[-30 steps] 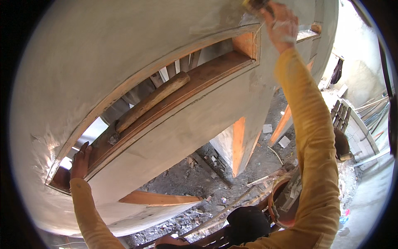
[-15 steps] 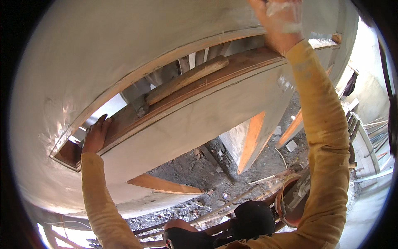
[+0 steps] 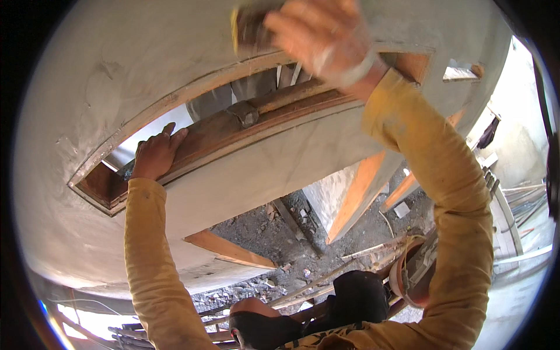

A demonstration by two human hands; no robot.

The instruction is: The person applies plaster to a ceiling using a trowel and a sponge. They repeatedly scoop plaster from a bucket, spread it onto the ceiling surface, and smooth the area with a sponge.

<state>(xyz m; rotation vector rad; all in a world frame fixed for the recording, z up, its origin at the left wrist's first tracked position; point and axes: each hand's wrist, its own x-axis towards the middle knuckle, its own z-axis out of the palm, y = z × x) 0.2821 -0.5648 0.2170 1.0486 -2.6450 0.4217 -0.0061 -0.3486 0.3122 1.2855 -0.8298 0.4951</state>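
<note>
My right hand (image 3: pixel 326 41), blurred by motion, grips a dark, block-shaped float (image 3: pixel 254 29) with a yellow edge. The float is up against the grey plastered wall (image 3: pixel 146 52), just above a long framed opening. On the wooden sill (image 3: pixel 204 140) of that opening rests my left hand (image 3: pixel 157 153), fingers stretched over the board. A hammer (image 3: pixel 247 114) lies along the sill between my hands, its metal head toward the left one. My right wrist partly covers its wooden handle.
Below, triangular openings edged with orange wood (image 3: pixel 356 198) cut through the wall. A reddish-brown bucket (image 3: pixel 402 274) stands at lower right beside wooden poles (image 3: pixel 373 251). Rubble (image 3: pixel 251 233) covers the ground underneath. A smaller opening (image 3: pixel 461 71) sits at upper right.
My right hand has swept left and slightly down, bringing the float into view. My left hand sits a little farther right and higher in the picture, as the view has shifted.
</note>
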